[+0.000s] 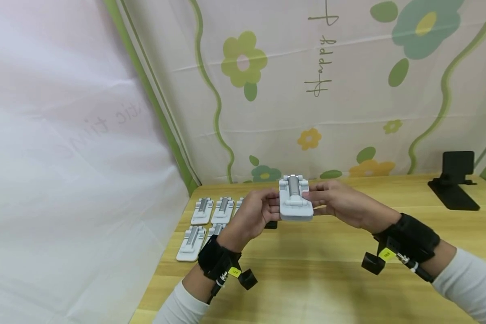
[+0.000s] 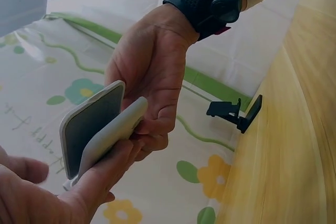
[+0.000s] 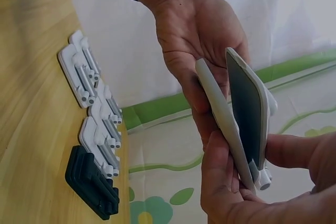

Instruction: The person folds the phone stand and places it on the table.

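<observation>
Above the table, both hands hold a white folding phone stand (image 1: 295, 212) with a silver stem. Its two panels stand partly apart in the wrist views, and a dark pad (image 3: 245, 108) lines the inner face of one. My left hand (image 1: 249, 213) grips the stand's left side, fingers against the outer face of the other panel. On the right side, my right hand (image 1: 342, 202) pinches it, with the thumb on the padded panel and fingers on the opposite one. In the right wrist view, the left hand (image 3: 197, 35) appears beyond the stand.
Several folded white phone stands (image 1: 192, 243) lie in rows at the table's left. A folded black stand (image 3: 92, 182) lies beside them, mostly hidden by the left hand in the head view. An unfolded black stand (image 1: 455, 180) stands far right. Printed fabric (image 1: 275, 112) hangs behind the wooden table (image 1: 328, 279).
</observation>
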### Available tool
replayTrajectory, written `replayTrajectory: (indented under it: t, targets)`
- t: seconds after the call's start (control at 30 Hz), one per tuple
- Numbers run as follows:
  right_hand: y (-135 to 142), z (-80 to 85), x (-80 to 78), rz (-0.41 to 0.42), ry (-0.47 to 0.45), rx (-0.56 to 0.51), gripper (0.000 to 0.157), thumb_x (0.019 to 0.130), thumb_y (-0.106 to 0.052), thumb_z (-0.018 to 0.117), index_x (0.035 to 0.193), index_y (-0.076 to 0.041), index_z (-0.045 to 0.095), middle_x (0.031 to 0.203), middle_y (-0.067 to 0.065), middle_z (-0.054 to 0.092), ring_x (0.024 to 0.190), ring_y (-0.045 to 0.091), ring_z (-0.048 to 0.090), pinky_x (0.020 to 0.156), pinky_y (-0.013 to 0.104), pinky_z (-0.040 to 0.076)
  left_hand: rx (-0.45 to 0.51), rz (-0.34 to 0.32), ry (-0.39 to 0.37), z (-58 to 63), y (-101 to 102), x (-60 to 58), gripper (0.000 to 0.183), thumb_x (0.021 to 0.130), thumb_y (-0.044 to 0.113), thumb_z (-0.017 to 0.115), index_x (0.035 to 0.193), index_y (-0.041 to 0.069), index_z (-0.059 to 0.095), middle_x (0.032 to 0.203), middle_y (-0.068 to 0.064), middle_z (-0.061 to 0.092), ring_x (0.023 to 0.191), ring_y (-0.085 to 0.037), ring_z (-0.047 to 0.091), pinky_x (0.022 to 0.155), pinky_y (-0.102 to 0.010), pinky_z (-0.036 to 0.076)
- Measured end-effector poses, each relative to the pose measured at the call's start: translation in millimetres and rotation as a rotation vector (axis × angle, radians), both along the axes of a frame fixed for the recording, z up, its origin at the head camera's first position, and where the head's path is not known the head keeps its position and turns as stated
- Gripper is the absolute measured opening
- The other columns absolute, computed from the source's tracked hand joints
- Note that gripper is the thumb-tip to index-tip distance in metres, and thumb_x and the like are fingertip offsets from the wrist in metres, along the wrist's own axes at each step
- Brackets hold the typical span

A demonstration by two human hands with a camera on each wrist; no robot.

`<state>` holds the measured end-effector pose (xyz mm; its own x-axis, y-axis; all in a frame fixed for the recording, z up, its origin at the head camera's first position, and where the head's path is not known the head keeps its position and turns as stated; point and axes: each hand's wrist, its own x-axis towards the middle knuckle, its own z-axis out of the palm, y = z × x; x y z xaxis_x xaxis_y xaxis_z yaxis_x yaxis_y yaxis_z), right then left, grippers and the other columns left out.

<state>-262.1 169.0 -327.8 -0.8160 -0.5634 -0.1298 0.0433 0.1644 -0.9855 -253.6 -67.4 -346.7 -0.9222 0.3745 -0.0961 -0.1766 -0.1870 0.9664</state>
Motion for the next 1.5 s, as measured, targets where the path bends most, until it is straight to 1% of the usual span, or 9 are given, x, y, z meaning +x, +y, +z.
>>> replayTrajectory:
  t: [0.23, 0.47, 0.6, 0.73, 0.83, 1.0, 1.23, 1.37, 1.5]
  targets:
    - [1, -3.8, 0.7, 0.003, 0.005, 0.005, 0.057, 0.108, -0.021, 0.053, 0.149, 0.014, 0.034, 0.132, 0.018, 0.057, 0.109, 0.019, 0.067, 0.099, 0.034, 0.056, -0.127, -0.021, 0.026, -0.6, -2, 0.5, 0.036, 0.103, 0.016, 0.063, 0.133, -0.005, 0.063, 0.12, -0.02, 0.073, 0.094, -0.018, 0.075, 0.075, -0.024, 0.061]
    - [3, -8.4, 0.8, -0.013, 0.013, 0.018, 0.05, 0.107, -0.018, 0.055, 0.142, 0.014, 0.041, 0.127, 0.018, 0.059, 0.107, 0.02, 0.066, 0.096, 0.034, 0.058, -0.164, -0.012, 0.031, -5.5, 3, -1.3, 0.034, 0.103, 0.011, 0.062, 0.134, -0.003, 0.062, 0.115, -0.016, 0.074, 0.092, -0.016, 0.074, 0.072, -0.022, 0.059]
    - [5, -11.2, 2.1, -0.015, 0.002, 0.017, 0.044, 0.105, -0.016, 0.057, 0.135, 0.015, 0.048, 0.121, 0.015, 0.063, 0.103, 0.02, 0.068, 0.092, 0.034, 0.059, -0.275, 0.019, 0.048, -6.7, 9, -0.4, 0.037, 0.103, 0.015, 0.063, 0.137, 0.0, 0.059, 0.117, -0.017, 0.073, 0.097, -0.021, 0.074, 0.076, -0.027, 0.061]
    - [5, -13.2, 3.4, -0.019, 0.014, 0.012, 0.041, 0.104, -0.015, 0.059, 0.131, 0.015, 0.05, 0.12, 0.016, 0.062, 0.101, 0.02, 0.069, 0.091, 0.034, 0.06, -0.532, 0.032, 0.183, -2.5, 16, 6.6, 0.05, 0.102, 0.039, 0.065, 0.137, 0.004, 0.057, 0.116, -0.009, 0.069, 0.096, -0.016, 0.069, 0.077, -0.03, 0.058]
    - [3, -12.9, 3.6, -0.021, 0.03, 0.01, 0.042, 0.104, -0.015, 0.059, 0.133, 0.014, 0.05, 0.121, 0.016, 0.062, 0.101, 0.018, 0.068, 0.092, 0.034, 0.06, -0.682, 0.009, 0.358, -0.2, 22, 12.1, 0.054, 0.096, 0.049, 0.07, 0.133, 0.011, 0.062, 0.109, -0.003, 0.07, 0.086, -0.013, 0.067, 0.069, -0.029, 0.055]
    - [-5, -9.1, 4.3, -0.033, 0.066, 0.022, 0.043, 0.102, -0.016, 0.062, 0.133, 0.011, 0.051, 0.117, 0.013, 0.063, 0.094, 0.016, 0.062, 0.091, 0.034, 0.058, -0.734, 0.075, 0.562, -4.6, 28, 14.1, 0.036, 0.085, 0.043, 0.084, 0.109, 0.018, 0.072, 0.088, 0.003, 0.068, 0.066, -0.011, 0.06, 0.054, -0.025, 0.048]
    - [-10, -11.9, 3.5, -0.021, 0.049, 0.035, 0.042, 0.103, -0.016, 0.062, 0.131, 0.013, 0.05, 0.119, 0.018, 0.061, 0.098, 0.019, 0.063, 0.093, 0.034, 0.058, -0.692, 0.12, 0.475, -11.3, 21, 12.2, 0.035, 0.079, 0.039, 0.09, 0.096, 0.015, 0.071, 0.078, 0.001, 0.07, 0.056, -0.01, 0.057, 0.048, -0.025, 0.044]
    - [-2, -14.8, -2.3, -0.033, 0.065, 0.103, 0.05, 0.107, -0.025, 0.054, 0.14, 0.011, 0.042, 0.136, 0.026, 0.052, 0.115, 0.031, 0.062, 0.101, 0.042, 0.055, -0.794, 0.137, 0.409, -20.8, 8, 12.2, 0.041, 0.075, 0.037, 0.092, 0.096, 0.011, 0.067, 0.082, -0.002, 0.068, 0.061, -0.014, 0.061, 0.049, -0.028, 0.047]
    - [28, -20.6, -21.7, -0.09, 0.12, 0.204, 0.057, 0.112, -0.031, 0.041, 0.149, 0.011, 0.029, 0.147, 0.032, 0.038, 0.129, 0.042, 0.052, 0.105, 0.046, 0.051, -0.959, 0.191, 0.361, -43.8, -12, 11.4, 0.053, 0.07, 0.034, 0.094, 0.102, 0.004, 0.064, 0.085, -0.006, 0.065, 0.064, -0.018, 0.061, 0.049, -0.031, 0.05]
